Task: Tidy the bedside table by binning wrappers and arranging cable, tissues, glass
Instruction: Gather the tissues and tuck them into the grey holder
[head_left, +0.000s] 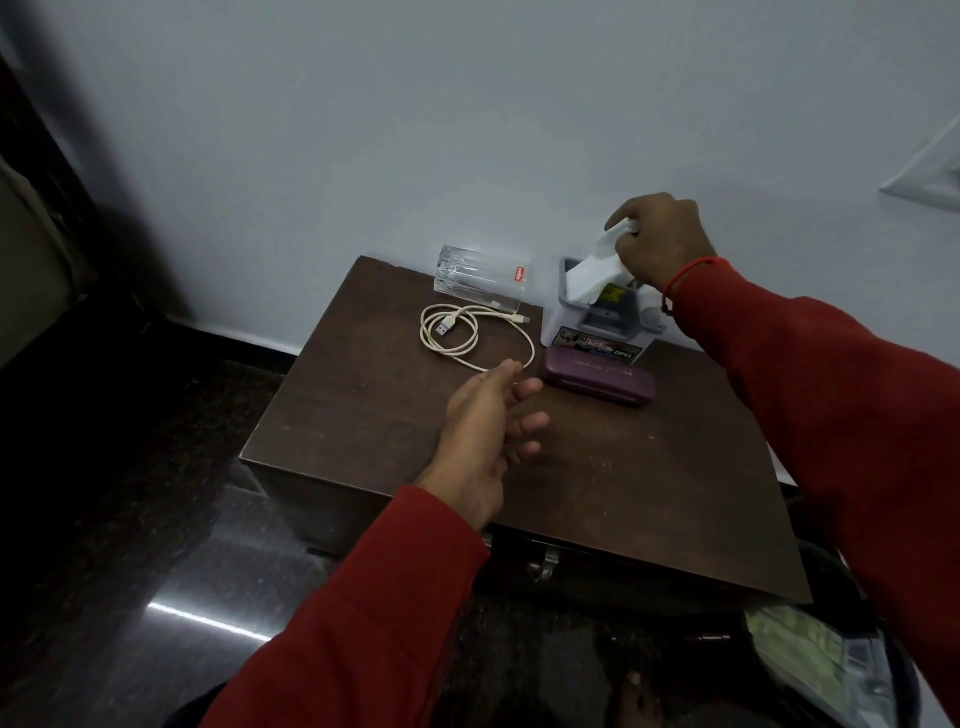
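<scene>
our red sleeves reach in from the bottom edge over a dark brown wooden bedside table (597, 499). our left hand (483, 441) hovers above the middle of the tabletop, palm turned sideways, fingers loosely spread and holding nothing; its fingertips sit just beside the near loop of the white usb cable (467, 332), though we cannot tell whether they touch it. that cable lies loosely coiled on the table's far left part. just behind it, close to the wall, a clear glass tumbler (480, 283) with a small red label lies on its side. our right hand (660, 241), with a red thread at the wrist, is raised over the grey tissue holder (566, 325) at the far side, fingers pinched closed on a white tissue (592, 273) that stretches down into the holder's open top. a purple case (600, 379) rests flat just in front of the holder. a bin (831, 670) with a plastic liner sits on the floor at the lower right.
</scene>
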